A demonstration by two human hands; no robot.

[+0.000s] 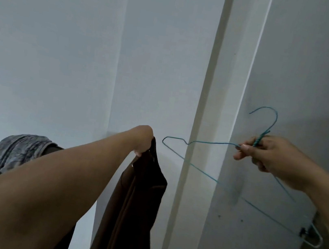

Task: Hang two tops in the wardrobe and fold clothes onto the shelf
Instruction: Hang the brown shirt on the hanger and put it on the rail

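Brown top: a dark brown fabric top (136, 209) hangs in long folds from the left hand, low in the view at about 6 o'clock from centre; its lower part runs out past the bottom edge.
Left hand: the left hand (143, 140) is raised on an outstretched bare arm, fingers curled round the upper edge of the brown top and gripping it; the fingertips themselves are hidden behind the hand and cloth.
Hanger: a thin turquoise wire hanger (199, 168) is held up at 3 o'clock from the brown top, apart from it. Its hook points up, one shoulder reaches toward 9 o'clock close to the left hand, and the long bottom wire slants down toward 4 o'clock. Its far end looks pale, with a small dark clip on it.
Right hand: the right hand (270, 155) pinches the hanger at the twisted neck just below the hook, thumb and fingers curled round the wire.
Grey garment: a crumpled grey patterned cloth (14, 153) lies draped at 9 o'clock from the brown top, partly hidden behind the left forearm.
Surroundings: a pale white panel with a raised vertical edge (211, 88) stands behind the hanger; a plain white wall (64, 45) fills the upper left.
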